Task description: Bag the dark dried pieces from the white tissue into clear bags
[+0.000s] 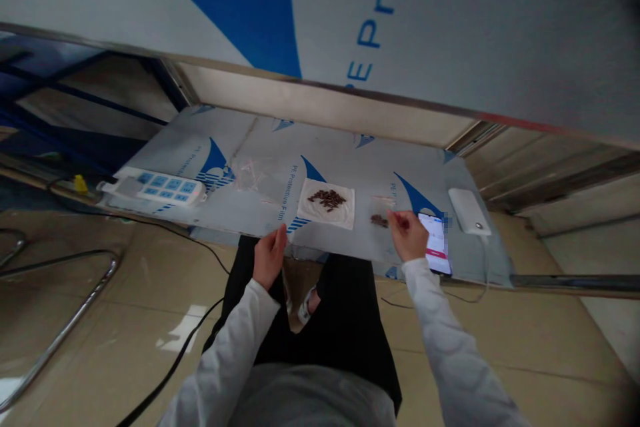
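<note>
A heap of small dark brown, elongated pieces [327, 199] lies on a square white sheet [342, 219], perhaps paper or cloth, in the middle of the shelf. My right hand [409, 235] is to its right, fingertips pinched together beside a smaller cluster of dark bits [379, 220]. Whatever is in that pinch is too small to see. At the front edge, left of the sheet, my left hand [270, 256] has its fingers curled and pressed together. Any thing inside them is hidden.
A lit phone [434, 243] lies right of my right hand, with a white power bank [469, 211] and cable beyond. Clear plastic [250, 175] and a white power strip [163, 188] are on the left. An upper shelf [320, 20] overhangs the film-covered lower shelf [270, 147].
</note>
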